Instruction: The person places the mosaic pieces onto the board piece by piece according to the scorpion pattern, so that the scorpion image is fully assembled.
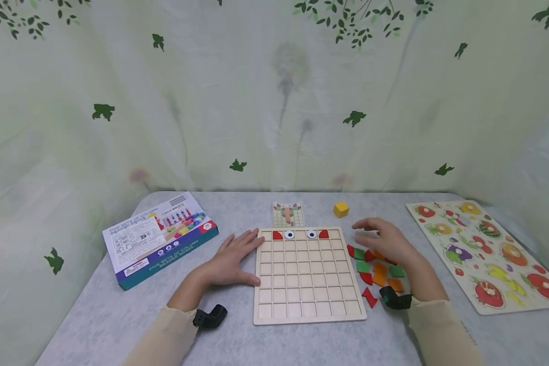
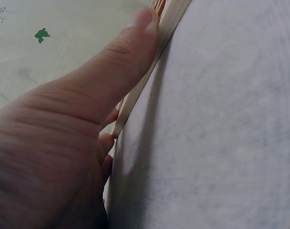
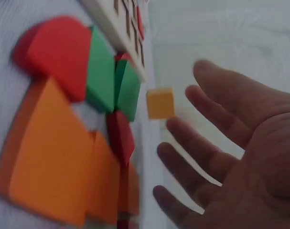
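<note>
Resting against the left edge of the wooden grid board (image 1: 308, 280), the left hand (image 1: 231, 260) has its fingers spread; the right hand (image 1: 390, 243), fingers apart and holding nothing, is near the loose tiles (image 1: 379, 275) beside the board's right edge. Top row carries two eye tiles (image 1: 289, 235) and two red tiles (image 1: 323, 234). Judged risks: left-hand pressure could skew the board; a low right-hand sweep could scatter the loose tiles.

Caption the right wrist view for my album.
Empty right hand near red, green and orange tiles, with a yellow block and wooden board in view.
</note>
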Demonstrator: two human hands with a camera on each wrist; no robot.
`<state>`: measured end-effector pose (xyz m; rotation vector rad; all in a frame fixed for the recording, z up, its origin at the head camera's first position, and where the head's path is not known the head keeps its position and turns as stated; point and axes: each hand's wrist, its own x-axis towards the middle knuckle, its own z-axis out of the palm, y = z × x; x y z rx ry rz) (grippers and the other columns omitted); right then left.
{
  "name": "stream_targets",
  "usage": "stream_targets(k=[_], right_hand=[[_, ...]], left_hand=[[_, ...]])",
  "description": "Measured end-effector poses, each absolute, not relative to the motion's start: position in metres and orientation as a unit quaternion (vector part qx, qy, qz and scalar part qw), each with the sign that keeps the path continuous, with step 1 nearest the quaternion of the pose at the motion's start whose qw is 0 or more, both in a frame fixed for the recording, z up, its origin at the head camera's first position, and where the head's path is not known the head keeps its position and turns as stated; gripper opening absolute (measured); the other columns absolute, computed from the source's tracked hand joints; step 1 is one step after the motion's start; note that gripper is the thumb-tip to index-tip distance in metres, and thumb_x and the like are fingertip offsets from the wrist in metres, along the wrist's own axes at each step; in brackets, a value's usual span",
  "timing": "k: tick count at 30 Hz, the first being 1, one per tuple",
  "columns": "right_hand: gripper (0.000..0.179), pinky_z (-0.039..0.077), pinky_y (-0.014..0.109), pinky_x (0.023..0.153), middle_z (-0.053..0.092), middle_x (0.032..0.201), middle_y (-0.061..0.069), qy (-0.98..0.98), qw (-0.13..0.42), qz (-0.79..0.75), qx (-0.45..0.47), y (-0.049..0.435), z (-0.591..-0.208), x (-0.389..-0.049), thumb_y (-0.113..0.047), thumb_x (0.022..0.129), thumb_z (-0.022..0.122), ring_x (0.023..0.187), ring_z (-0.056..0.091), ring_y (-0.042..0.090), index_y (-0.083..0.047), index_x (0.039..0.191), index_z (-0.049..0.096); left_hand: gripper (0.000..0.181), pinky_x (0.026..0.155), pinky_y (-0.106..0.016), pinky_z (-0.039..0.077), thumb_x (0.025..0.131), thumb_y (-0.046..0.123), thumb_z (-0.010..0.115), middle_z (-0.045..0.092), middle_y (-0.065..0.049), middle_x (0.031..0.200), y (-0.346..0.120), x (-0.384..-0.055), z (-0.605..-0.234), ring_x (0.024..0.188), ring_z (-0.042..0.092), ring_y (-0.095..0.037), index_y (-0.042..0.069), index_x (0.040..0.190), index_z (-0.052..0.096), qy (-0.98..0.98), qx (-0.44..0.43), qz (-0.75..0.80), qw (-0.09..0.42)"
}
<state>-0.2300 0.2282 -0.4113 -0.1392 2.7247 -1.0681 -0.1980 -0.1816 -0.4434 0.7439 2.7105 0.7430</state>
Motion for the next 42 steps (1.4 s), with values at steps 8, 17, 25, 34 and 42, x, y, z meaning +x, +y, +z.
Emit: stream_targets(k=[8, 17, 25, 34, 42], right_hand=[[0.046, 0.032, 0.066, 0.114, 0.045, 0.151, 0.017, 0.923, 0.155, -0.334, -0.115, 0.244, -0.422, -0.230, -0.035, 0.084, 0.080, 0.137, 0.037, 0.040, -0.021, 0.126, 0.065], [0.039, 0.031, 0.068, 0.114, 0.044, 0.151, 0.013, 0.915, 0.150, -0.349, -0.137, 0.255, -0.430, -0.229, -0.033, 0.085, 0.079, 0.140, 0.032, 0.041, -0.022, 0.120, 0.067], [0.025, 0.029, 0.068, 0.115, 0.046, 0.147, 0.012, 0.920, 0.131, -0.345, -0.133, 0.253, -0.439, -0.234, -0.029, 0.087, 0.078, 0.139, 0.031, 0.039, -0.021, 0.109, 0.069], [0.018, 0.037, 0.064, 0.111, 0.053, 0.140, 0.010, 0.936, 0.086, -0.316, -0.126, 0.248, -0.441, -0.231, -0.032, 0.087, 0.077, 0.133, 0.038, 0.036, -0.021, 0.102, 0.073], [0.017, 0.036, 0.065, 0.110, 0.056, 0.136, 0.010, 0.939, 0.063, -0.312, -0.128, 0.247, -0.442, -0.230, -0.030, 0.088, 0.076, 0.131, 0.042, 0.037, -0.020, 0.103, 0.074]], left_hand=[[0.106, 0.125, -0.061, -0.002, 0.075, 0.060, 0.080, 0.013, -0.007, 0.170, -0.182, -0.198, -0.444, 0.157, 0.008, -0.033, 0.019, 0.159, 0.029, 0.928, 0.248, 0.252, 0.116], [0.106, 0.124, -0.062, -0.001, 0.075, 0.059, 0.080, 0.014, -0.007, 0.170, -0.182, -0.198, -0.443, 0.157, 0.010, -0.033, 0.018, 0.159, 0.030, 0.927, 0.256, 0.251, 0.110], [0.106, 0.124, -0.062, -0.001, 0.075, 0.059, 0.080, 0.014, -0.007, 0.170, -0.183, -0.199, -0.443, 0.157, 0.009, -0.032, 0.018, 0.159, 0.029, 0.928, 0.253, 0.248, 0.112], [0.106, 0.124, -0.062, -0.001, 0.075, 0.060, 0.079, 0.014, -0.007, 0.170, -0.183, -0.199, -0.445, 0.157, 0.010, -0.033, 0.018, 0.159, 0.030, 0.927, 0.258, 0.250, 0.110], [0.106, 0.124, -0.062, -0.001, 0.075, 0.060, 0.079, 0.015, -0.008, 0.169, -0.183, -0.199, -0.447, 0.157, 0.011, -0.034, 0.017, 0.159, 0.030, 0.926, 0.261, 0.253, 0.104]])
